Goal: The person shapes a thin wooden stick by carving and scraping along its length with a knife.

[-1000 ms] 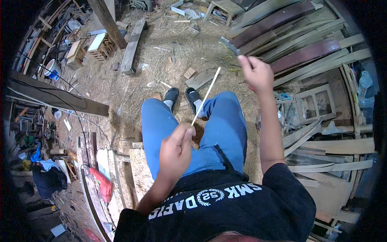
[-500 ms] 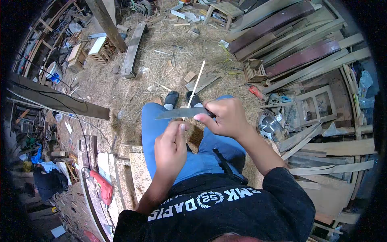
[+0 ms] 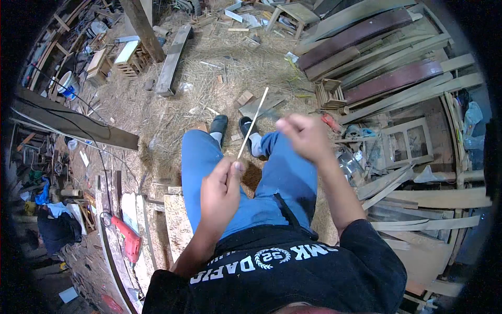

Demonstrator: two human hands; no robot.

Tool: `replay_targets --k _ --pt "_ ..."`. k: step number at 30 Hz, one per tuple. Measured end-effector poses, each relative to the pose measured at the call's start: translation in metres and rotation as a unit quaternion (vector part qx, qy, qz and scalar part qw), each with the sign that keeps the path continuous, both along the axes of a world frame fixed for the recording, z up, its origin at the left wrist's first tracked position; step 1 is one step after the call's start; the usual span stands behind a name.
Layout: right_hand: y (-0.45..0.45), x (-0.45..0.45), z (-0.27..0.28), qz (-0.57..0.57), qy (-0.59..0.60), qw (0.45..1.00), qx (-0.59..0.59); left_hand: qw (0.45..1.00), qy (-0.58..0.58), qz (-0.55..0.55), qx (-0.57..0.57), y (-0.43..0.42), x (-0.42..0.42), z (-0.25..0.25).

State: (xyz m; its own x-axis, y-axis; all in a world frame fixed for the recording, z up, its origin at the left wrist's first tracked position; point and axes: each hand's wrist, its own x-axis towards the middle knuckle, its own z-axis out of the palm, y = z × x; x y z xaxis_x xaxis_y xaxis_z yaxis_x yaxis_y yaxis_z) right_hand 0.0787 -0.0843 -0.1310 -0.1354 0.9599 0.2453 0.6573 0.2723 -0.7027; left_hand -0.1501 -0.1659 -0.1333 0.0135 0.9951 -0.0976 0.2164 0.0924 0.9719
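Note:
A thin pale wooden stick [image 3: 253, 124] slants up and away from my left hand [image 3: 222, 188], whose thumb and fingers pinch its lower end above my lap. Over my right thigh, my right hand [image 3: 306, 138] is closed round the handle of a knife [image 3: 271, 113]. Motion smears the blade, which points forward and left, apart from the stick. The fingers cover the handle.
Wood shavings cover the floor [image 3: 204, 83] around my shoes. A red power tool [image 3: 128, 238] lies on boards at my left. At the right are stacked planks [image 3: 387, 81], a small slatted crate [image 3: 330, 94] and a circular saw [image 3: 351, 159].
My right hand has moved forward and to the right, taking the knife off the stick. My left hand still holds the stick in nearly the same place.

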Motion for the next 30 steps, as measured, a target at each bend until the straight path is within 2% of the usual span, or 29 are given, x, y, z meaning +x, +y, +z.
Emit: replay_targets --k 1,2,4,7,11,13,15,17,18,20,21,23,26,28,30 --pt "-0.008 -0.01 0.01 0.045 -0.071 0.996 -0.04 0.999 -0.007 0.011 0.036 0.002 0.002 -0.002" --pt "-0.014 -0.019 0.009 0.043 -0.071 0.996 -0.043 0.999 -0.007 0.008 0.033 0.003 0.002 -0.002" --pt "-0.02 -0.032 0.007 0.107 -0.066 0.991 0.037 0.999 0.003 -0.004 0.032 0.004 0.0 -0.001" --pt "-0.021 -0.036 0.008 0.147 -0.085 0.985 0.028 0.997 0.067 -0.01 0.039 0.003 -0.003 0.007" --pt "-0.02 -0.037 0.01 0.156 -0.066 0.984 0.056 0.992 0.091 -0.027 0.08 0.003 -0.009 0.008" --pt "-0.018 -0.036 0.01 0.154 -0.076 0.979 0.108 0.991 0.085 -0.035 0.097 0.002 -0.011 0.011" --pt "-0.003 -0.021 0.006 0.056 -0.031 0.995 0.082 0.995 0.079 -0.04 0.045 0.0 -0.014 0.021" --pt "0.032 0.017 -0.011 -0.113 0.125 0.986 0.012 0.994 0.089 -0.052 0.019 -0.011 -0.019 0.02" --pt "0.039 0.031 -0.004 -0.129 0.085 0.988 0.005 0.994 0.081 -0.057 0.035 -0.016 -0.021 0.016" --pt "0.03 0.035 -0.011 -0.101 0.136 0.985 0.022 0.995 0.072 -0.06 0.046 -0.017 -0.023 0.01" --pt "0.019 0.026 -0.01 -0.101 0.135 0.985 0.017 0.995 0.088 -0.04 0.002 -0.014 -0.024 0.008" --pt "0.001 -0.002 -0.004 -0.005 0.074 0.997 -0.007 0.994 0.102 -0.018 -0.036 -0.006 -0.024 0.009" --pt "-0.023 -0.034 -0.002 0.056 -0.001 0.997 -0.059 0.997 0.08 -0.009 0.005 -0.003 -0.018 0.01" --pt "-0.03 -0.046 -0.009 0.156 -0.053 0.986 0.025 0.989 0.122 -0.033 0.082 -0.001 -0.02 0.004" --pt "-0.031 -0.048 -0.002 0.158 -0.04 0.986 0.043 0.982 0.137 -0.038 0.121 -0.001 -0.022 0.006"
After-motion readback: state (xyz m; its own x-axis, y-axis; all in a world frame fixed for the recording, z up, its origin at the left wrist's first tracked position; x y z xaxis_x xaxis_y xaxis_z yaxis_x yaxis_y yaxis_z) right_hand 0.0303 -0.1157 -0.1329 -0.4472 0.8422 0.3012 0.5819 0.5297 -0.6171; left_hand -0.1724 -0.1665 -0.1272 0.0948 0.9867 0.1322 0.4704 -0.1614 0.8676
